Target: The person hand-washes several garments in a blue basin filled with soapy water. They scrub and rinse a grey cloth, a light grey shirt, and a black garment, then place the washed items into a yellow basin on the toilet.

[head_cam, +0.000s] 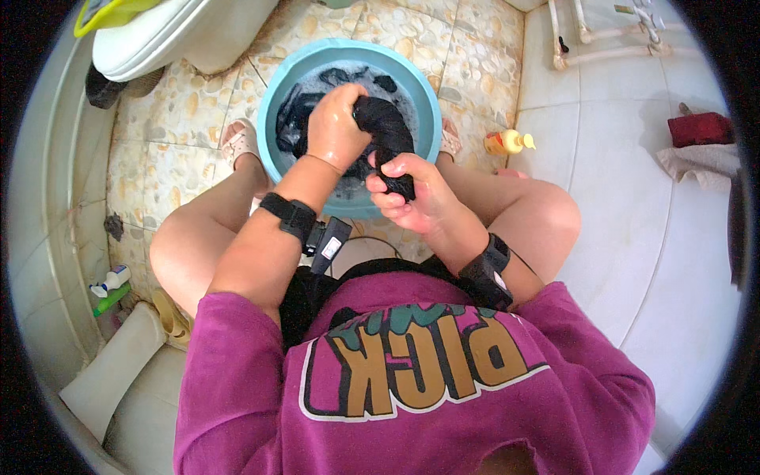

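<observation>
Above a light blue plastic basin (436, 127), my left hand (337, 126) grips one end of a twisted, wet black cloth (389, 122). The other end of that cloth is in my right hand (412, 193), its fingers curled around it near the basin's front rim. Between the two hands the cloth bends in a thick rope shape. More dark fabric (294, 116) lies in the soapy water (350, 71) below, partly hidden by my left hand and forearm. Both hands look wet.
Right of the basin, a yellow pump bottle (507, 142) is on the pebble-patterned floor (178, 119). A white toilet (172, 38) stands at the upper left. Bottles (116, 279) lie by the left wall. White pipes (611, 53) run along the right wall; a dark red item (700, 129) is below them.
</observation>
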The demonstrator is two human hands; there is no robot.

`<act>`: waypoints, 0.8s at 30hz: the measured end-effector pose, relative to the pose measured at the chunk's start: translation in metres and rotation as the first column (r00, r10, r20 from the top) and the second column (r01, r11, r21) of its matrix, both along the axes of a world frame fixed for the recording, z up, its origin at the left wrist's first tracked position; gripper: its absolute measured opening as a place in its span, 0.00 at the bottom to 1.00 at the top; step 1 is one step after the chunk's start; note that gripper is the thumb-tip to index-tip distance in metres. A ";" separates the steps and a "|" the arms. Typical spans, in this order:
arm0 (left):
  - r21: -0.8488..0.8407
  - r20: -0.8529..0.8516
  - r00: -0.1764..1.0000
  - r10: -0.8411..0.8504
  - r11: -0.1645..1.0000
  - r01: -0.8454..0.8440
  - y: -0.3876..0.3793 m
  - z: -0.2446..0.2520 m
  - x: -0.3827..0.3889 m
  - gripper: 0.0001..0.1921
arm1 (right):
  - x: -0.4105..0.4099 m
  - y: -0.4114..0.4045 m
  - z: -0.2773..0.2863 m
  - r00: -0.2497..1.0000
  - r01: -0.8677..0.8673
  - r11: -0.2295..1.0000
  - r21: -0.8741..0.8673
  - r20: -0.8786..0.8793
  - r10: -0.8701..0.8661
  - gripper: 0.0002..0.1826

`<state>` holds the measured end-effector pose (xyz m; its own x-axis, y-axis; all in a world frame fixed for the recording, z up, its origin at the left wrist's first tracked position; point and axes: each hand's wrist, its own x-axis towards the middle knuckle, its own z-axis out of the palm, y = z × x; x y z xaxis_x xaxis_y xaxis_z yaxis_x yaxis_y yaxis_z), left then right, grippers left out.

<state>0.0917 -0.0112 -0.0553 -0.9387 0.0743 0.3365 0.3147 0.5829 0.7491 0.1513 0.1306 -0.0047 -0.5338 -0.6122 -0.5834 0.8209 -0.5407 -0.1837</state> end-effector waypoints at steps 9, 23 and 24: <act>-0.362 0.140 0.981 0.130 0.930 -0.072 -0.014 0.008 0.035 0.32 | -0.030 0.045 0.007 0.869 -0.049 0.665 0.745 -0.296 0.396 0.11; 0.664 0.407 0.619 -0.672 -0.247 -0.706 -0.005 0.025 0.062 0.18 | 0.020 0.046 0.070 0.190 -0.083 0.315 0.945 -0.295 0.936 0.26; 0.691 0.337 0.665 -0.666 -0.306 -0.656 -0.005 0.035 0.063 0.17 | 0.019 0.052 0.069 0.214 -0.120 0.380 0.917 -0.350 0.912 0.25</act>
